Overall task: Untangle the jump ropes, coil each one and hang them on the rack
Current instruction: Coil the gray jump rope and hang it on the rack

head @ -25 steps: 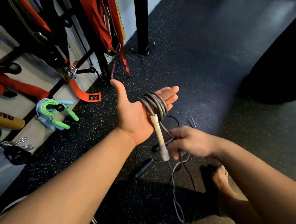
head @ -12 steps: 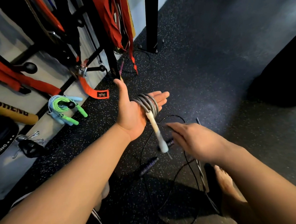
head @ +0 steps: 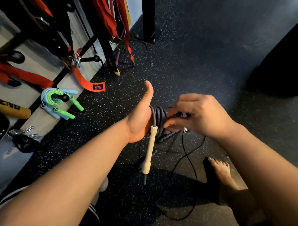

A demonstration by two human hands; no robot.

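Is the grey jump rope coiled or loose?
Coiled: the grey jump rope loops round the left hand, pale handle dangling. The right hand hides its other end.

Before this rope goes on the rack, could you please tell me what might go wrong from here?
The grey rope is only looped round the left hand, so loops may slide off as the right hand works at them. Its pale handle dangles free and could tug the coil loose. The black rope lies slack beside a bare foot, which might snag it.
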